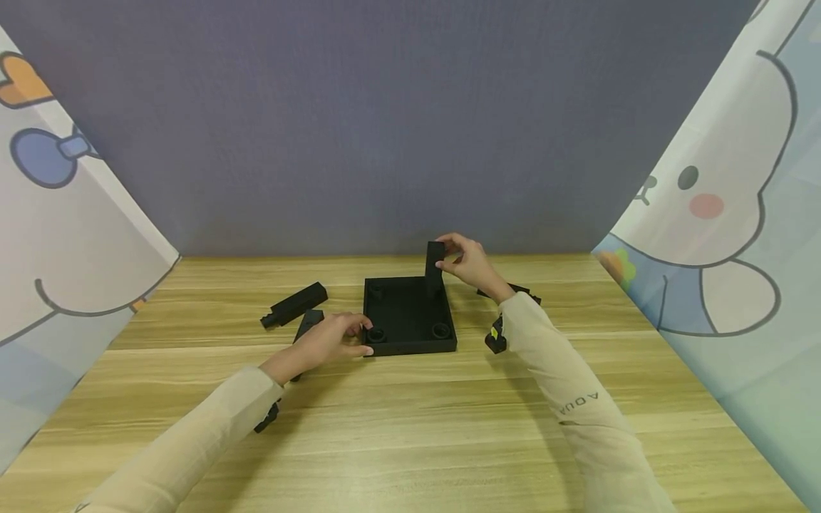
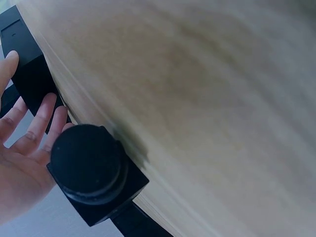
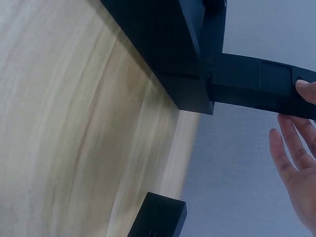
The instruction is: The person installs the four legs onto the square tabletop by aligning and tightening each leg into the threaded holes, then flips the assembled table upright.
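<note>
A square black tray-like base point(image 1: 409, 311) with round sockets at its corners lies on the table. At its far right corner a square black leg point(image 1: 435, 265) stands upright. My right hand point(image 1: 471, 262) pinches this leg near its upper end between thumb and fingers; in the right wrist view the leg point(image 3: 242, 79) meets the base, its joint hidden. My left hand point(image 1: 333, 337) holds the base's near left corner, thumb on one side and fingers on another. Beside the left hand lies a black leg point(image 1: 310, 322), partly covered; its round end point(image 2: 86, 163) shows in the left wrist view.
Another black leg point(image 1: 296, 305) with a stepped end lies left of the base. A further black piece point(image 1: 529, 291) lies behind my right forearm, partly hidden. A small black object with a yellow mark point(image 1: 496, 338) is beside my right sleeve. A grey panel point(image 1: 385, 128) stands behind the table.
</note>
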Available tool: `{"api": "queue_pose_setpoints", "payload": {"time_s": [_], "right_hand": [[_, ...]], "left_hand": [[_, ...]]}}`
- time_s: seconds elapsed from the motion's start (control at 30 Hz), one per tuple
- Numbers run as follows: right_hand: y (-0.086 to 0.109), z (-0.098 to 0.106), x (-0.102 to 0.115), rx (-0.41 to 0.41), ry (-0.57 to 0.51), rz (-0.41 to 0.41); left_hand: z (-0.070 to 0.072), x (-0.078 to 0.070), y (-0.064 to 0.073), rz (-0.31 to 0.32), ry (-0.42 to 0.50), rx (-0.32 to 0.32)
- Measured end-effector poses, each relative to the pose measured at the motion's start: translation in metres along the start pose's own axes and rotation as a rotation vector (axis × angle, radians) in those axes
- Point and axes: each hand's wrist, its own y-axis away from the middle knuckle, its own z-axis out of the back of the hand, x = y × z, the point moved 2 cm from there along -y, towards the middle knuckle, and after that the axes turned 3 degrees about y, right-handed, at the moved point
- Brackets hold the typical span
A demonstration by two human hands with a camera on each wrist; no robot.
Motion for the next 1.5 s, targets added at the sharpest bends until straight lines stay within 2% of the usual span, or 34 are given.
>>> {"api": "queue_pose_setpoints", "payload": {"time_s": [0.57, 0.77, 0.93, 1.2, 1.5], "right_hand": [[0.001, -0.001, 0.000, -0.012, -0.012, 0.001], [0.001, 0.002, 0.004, 0.030, -0.031, -0.025], [0.002, 0.007, 0.003, 0.074, -0.002, -0.048], [0.008, 0.018, -0.011, 0.101, -0.002, -0.049], [0.022, 0.031, -0.023, 0.115, 0.061, -0.108]], "left_hand": [[0.000, -0.001, -0.001, 0.002, 0.011, -0.002], [0.002, -0.002, 0.000, 0.005, 0.019, 0.003], [0.002, -0.002, 0.001, 0.014, 0.023, 0.011], [0.001, 0.000, 0.001, 0.015, 0.019, 0.008], [0.001, 0.001, 0.001, 0.011, 0.014, 0.010]]}}
